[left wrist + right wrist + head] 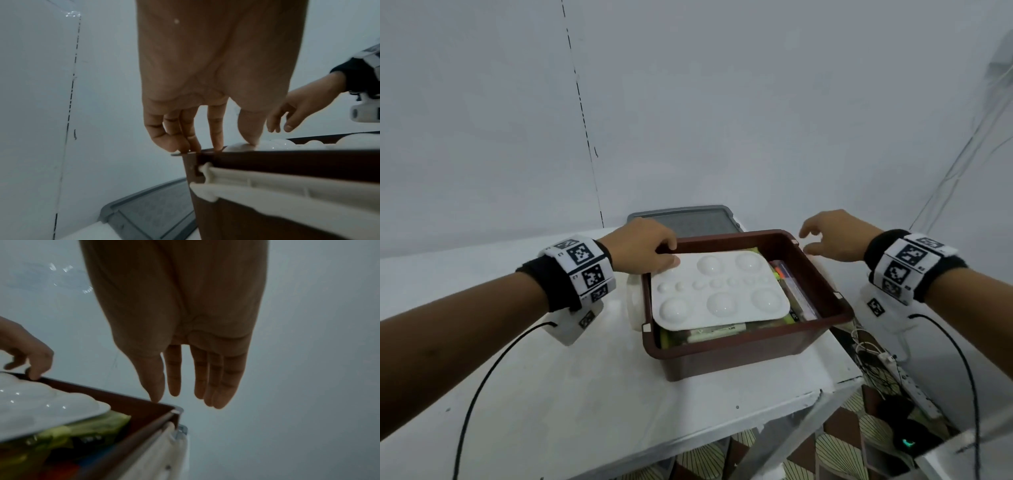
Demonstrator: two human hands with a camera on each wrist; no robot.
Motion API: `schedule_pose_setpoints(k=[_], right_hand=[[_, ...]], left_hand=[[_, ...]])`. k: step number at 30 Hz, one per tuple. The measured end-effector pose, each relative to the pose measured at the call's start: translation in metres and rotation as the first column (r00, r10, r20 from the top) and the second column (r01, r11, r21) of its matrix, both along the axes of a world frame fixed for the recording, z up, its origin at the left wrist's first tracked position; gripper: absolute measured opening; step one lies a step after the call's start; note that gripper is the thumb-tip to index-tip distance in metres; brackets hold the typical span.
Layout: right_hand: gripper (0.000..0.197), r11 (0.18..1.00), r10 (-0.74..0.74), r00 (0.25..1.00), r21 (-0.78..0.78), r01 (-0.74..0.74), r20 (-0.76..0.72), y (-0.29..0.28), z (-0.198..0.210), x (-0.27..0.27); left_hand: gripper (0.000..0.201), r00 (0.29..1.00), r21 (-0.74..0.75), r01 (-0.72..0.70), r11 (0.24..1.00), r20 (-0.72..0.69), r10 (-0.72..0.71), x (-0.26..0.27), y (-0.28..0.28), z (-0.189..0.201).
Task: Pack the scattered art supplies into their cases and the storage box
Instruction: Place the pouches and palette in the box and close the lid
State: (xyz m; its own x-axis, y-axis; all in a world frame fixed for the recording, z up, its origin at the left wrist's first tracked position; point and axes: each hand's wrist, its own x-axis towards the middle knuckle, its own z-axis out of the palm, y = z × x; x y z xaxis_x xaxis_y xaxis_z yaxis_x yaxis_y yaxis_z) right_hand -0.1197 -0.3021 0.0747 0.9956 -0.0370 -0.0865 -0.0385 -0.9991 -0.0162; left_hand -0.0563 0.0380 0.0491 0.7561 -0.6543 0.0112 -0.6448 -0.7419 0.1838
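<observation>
At the box rim: left hand (650,248) sits on the far-left corner of the brown storage box (822,281), fingertips (218,144) down on the rim and thumb pressing the near corner of the white paint palette (719,291).
Left hand state: fingers loosely bent, touching and pressing, not wrapped round anything.
Right hand: right hand (832,240) hovers just beside the far-right corner of the box, fingers straight and a little spread, holding nothing; the right wrist view shows the thumb tip close to the rim, contact unclear.
Palette: lies bumps-up on top of the packed supplies, slightly askew, filling most of the box.
Supplies underneath: green pouch (98,425), markers and pens visible along the right and front edges, all inside the box.
Lid: grey lid (688,219) lies flat on the bench (551,377) just behind the box.
Step, as I judge it: seat the palette flat, then fetch the lid.
Doing it well: press evenly with the thumb so the palette drops below the rim; steady the far corners with both hands so the box does not slide toward the bench edge.
Arms: both forearms reach forward, wrists level, palms down.
</observation>
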Motion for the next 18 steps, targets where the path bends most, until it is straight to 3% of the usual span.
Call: schedule_pose_setpoints(k=[5,10,18], right_hand=[[0.031,0.970,-0.047,0.995,0.234,0.066,-0.086,0.000,-0.005,0.003],[0.038,0.980,-0.038,0.990,0.188,0.064,-0.139,0.004,-0.005,0.014],[0.016,0.996,-0.056,0.991,0.066,0.064,-0.122,0.017,0.008,0.031]], left_hand=[[0.040,0.999,0.000,-0.053,0.999,-0.012,0.053,0.001,-0.003,0.005],[0.064,0.988,0.022,-0.038,0.999,-0.149,0.041,0.005,-0.001,0.000],[0.063,0.962,-0.010,-0.079,0.997,-0.263,0.074,0.020,0.000,0.018]])
